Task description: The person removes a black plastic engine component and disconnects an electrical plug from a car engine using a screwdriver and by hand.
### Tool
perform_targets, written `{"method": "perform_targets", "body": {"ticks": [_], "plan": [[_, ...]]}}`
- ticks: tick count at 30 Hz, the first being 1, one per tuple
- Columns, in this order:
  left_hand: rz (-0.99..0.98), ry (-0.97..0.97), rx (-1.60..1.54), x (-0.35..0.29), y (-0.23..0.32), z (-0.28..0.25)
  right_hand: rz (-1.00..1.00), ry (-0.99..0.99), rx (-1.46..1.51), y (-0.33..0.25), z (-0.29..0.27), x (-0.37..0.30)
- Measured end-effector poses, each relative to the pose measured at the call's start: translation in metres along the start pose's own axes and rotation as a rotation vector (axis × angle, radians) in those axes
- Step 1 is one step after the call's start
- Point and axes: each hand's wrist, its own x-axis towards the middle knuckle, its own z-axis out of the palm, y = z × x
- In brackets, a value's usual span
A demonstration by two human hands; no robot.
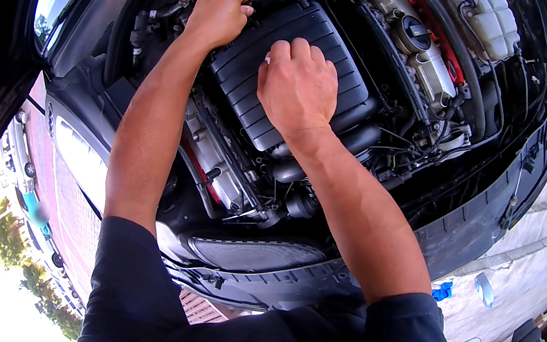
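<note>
Below me lies a car's engine bay, with a ribbed black engine cover [327, 33] in its middle. My left hand [218, 15] is closed at the cover's far left edge, beside dark hoses; its fingertips and whatever they hold are hidden. Over the middle of the cover, my right hand [298, 89] is curled with the knuckles up. A tiny pale spot shows by its thumb side, too small to name. Whether this hand touches the cover cannot be made out.
To the right are a black oil filler cap [415, 34], a red rail [451, 63] and a whitish fluid tank [483, 22]. A black pipe [354, 137] curves beside the cover. The headlight [253, 254] and front edge lie near me. Something blue [442, 291] rests on the pavement.
</note>
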Motion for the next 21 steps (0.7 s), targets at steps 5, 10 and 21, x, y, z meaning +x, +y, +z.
{"method": "perform_targets", "body": {"ticks": [5, 10, 21], "plan": [[-0.027, 0.008, -0.025, 0.000, -0.001, 0.003, -0.014, 0.020, 0.003, 0.000, -0.001, 0.001], [-0.041, 0.115, -0.087, -0.007, -0.002, 0.012, -0.011, 0.031, -0.003, 0.000, 0.001, 0.000], [-0.093, -0.057, 0.081, -0.006, 0.011, -0.001, -0.004, 0.009, -0.018, 0.002, 0.003, -0.001]]}}
